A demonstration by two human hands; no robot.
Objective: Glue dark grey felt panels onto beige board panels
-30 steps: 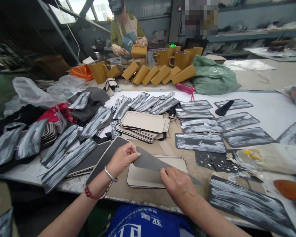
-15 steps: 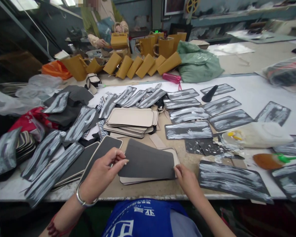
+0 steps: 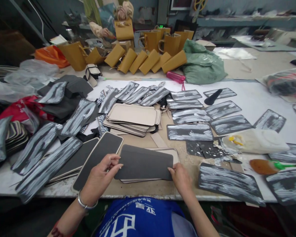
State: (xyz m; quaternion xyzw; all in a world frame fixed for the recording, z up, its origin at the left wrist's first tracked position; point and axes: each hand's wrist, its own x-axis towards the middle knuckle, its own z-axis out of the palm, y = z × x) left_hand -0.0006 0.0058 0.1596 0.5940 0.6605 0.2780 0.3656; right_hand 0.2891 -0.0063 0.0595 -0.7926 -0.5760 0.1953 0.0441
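Note:
A dark grey rounded panel is pinched at its two ends by my hands, over a cream panel that shows along its edges. My left hand holds the left end between thumb and fingers. At the right end, my right hand grips the lower corner. Beside my left hand lies a grey panel with a cream border, tilted on the table. Behind the held panel is a stack of cream panels. Grey panels streaked with white lie in rows at the right.
A white bottle lies on its side near a brush with a green handle. Streaked pieces heap at the left. Mustard bags and a green sack line the back, where another person's hand shows.
The grey panel has shifted slightly left and down over the cream one, both hands still pinching it. The camera view has tilted a little downward.

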